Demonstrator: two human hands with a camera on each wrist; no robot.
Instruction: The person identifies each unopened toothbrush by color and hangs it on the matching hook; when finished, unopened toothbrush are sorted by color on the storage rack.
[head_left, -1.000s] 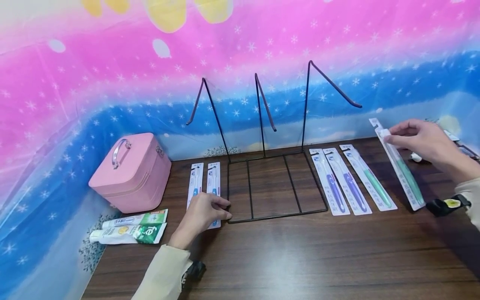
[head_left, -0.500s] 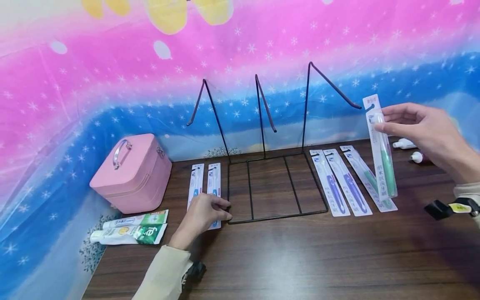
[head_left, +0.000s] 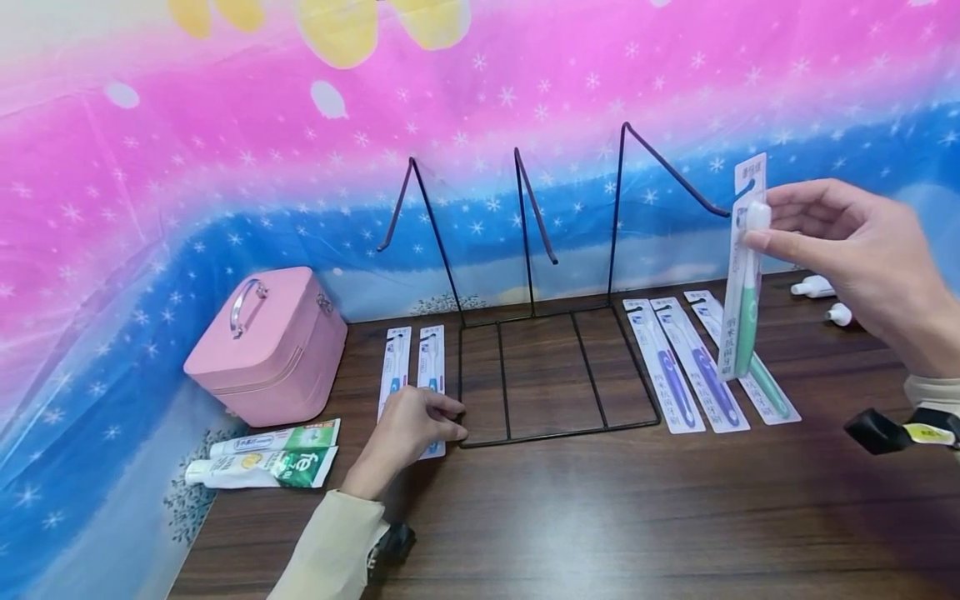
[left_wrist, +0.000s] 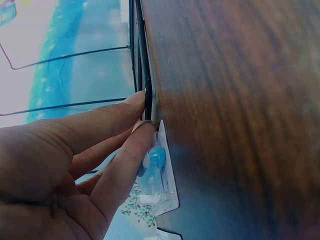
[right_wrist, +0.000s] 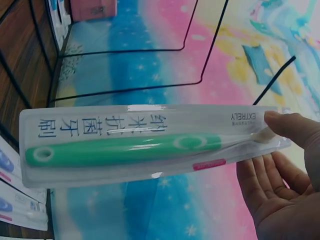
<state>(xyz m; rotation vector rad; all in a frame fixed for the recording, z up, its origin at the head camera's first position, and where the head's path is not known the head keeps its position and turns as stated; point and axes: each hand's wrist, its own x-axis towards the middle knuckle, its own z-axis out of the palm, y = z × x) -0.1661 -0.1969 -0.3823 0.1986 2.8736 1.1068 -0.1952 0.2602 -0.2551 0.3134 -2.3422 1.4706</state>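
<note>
My right hand [head_left: 862, 250] pinches a packaged green toothbrush [head_left: 747, 325] near the top of its card and holds it upright above the table. The hanging slot in the card is just right of the tip of the rightmost hook on a black wire display rack [head_left: 555, 434]. In the right wrist view the green handle [right_wrist: 120, 150] shows through clear plastic, with thumb [right_wrist: 290, 125] over the brush end. My left hand [head_left: 408, 425] pinches the rack's front left corner between thumb and fingers, partly covering a packaged blue toothbrush [head_left: 432, 354].
Two packaged purple toothbrushes [head_left: 663, 367] and another green one [head_left: 772, 392] lie right of the rack. A second blue one [head_left: 395, 358] lies left. Toothpaste tubes [head_left: 262, 467] and a pink case [head_left: 262, 350] stand further left; white-capped tubes [head_left: 813, 287] lie far right.
My right hand has lifted the green toothbrush off the table's right side, moving it left and up and turning it upright beside the rightmost hook. The left hand stays on the rack.
</note>
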